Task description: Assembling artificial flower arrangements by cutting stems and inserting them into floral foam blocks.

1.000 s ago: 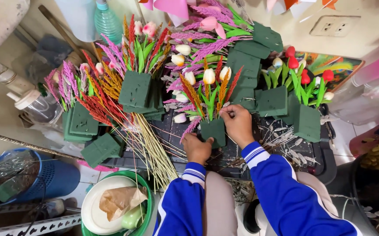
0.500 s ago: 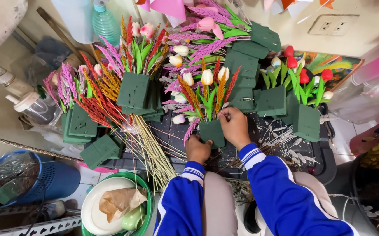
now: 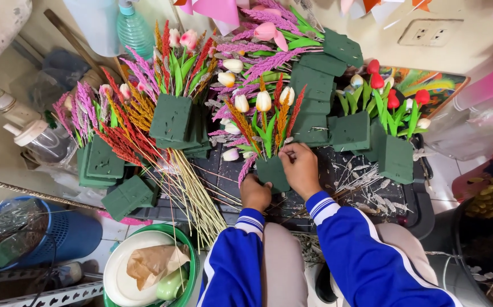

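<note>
Item: one small dark green floral foam block (image 3: 273, 172), roughly cubic, standing on the black worktop (image 3: 405, 199) directly in front of us. It carries white tulip buds with green leaves (image 3: 263, 102) and orange and red grass-like spikes, all pushed into its top and rising upright and fanning slightly outward; a purple plume stem (image 3: 246, 168) hangs off its left side.

Our left hand (image 3: 255, 192) sits against the block's lower left corner, fingers curled in close and touching the foam; we cannot tell how firmly it grips. Our right hand (image 3: 300, 167) wraps the block's right face, fingers bent over its upper edge, gripping it. Both wrists come up from below in blue sleeves with white striped cuffs (image 3: 323, 206), forearms angled inward so the hands meet at the block.

Nearby, on the same worktop: a larger green foam block with pink and orange stems (image 3: 170, 118) to the left, a bundle of pale straw-coloured stalks (image 3: 192, 190) lying diagonally beside it, two foam blocks with red tulips (image 3: 394, 156) to the right, and a stack of bare green foam bricks (image 3: 317, 85) behind. A green bowl holding a white plate and crumpled brown paper (image 3: 149, 264) rests lower left.
</note>
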